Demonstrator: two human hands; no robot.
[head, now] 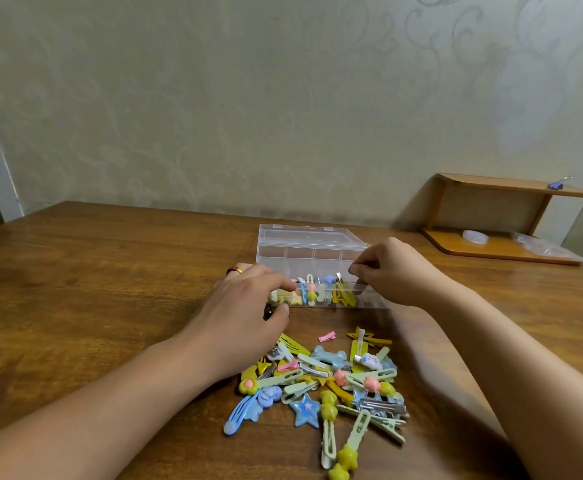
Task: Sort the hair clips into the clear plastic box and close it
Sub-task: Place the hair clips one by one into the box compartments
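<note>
- While both forearms reach forward across the wooden table (110,271), meet at the clear plastic box (318,258), one from each side.
- Left hand (245,306): palm down, wrist slightly bent, knuckles up, set against the box's near left corner. Fingers curled loosely inward, thumb tip touching the front wall low down, index reaching over the rim toward the clips inside. Whether anything sits pinched between them cannot be told. Red and yellow ring (234,270) on a far finger.
- Right hand (390,271): raised a little above the box's right end, back of hand facing up and right, wrist straight. Fingertips gathered narrowly into a pinch over the right compartments; something small may be held there, but too blurred to tell.
- Box: open, lid (304,233) tilted back behind it, standing mid-table near the wall. Divided into compartments; front row already holding clips in yellow, blue, pink and pale green.
- Pile of hair clips (335,375): loose on the table, just near of the box, between the two forearms. Among them a blue star clip (305,410), a blue bone-shaped clip (328,356), and a small pink clip (327,337) lying apart toward the box.
- Far right: wooden shelf (498,220) against the wall, well apart from the hands.
</note>
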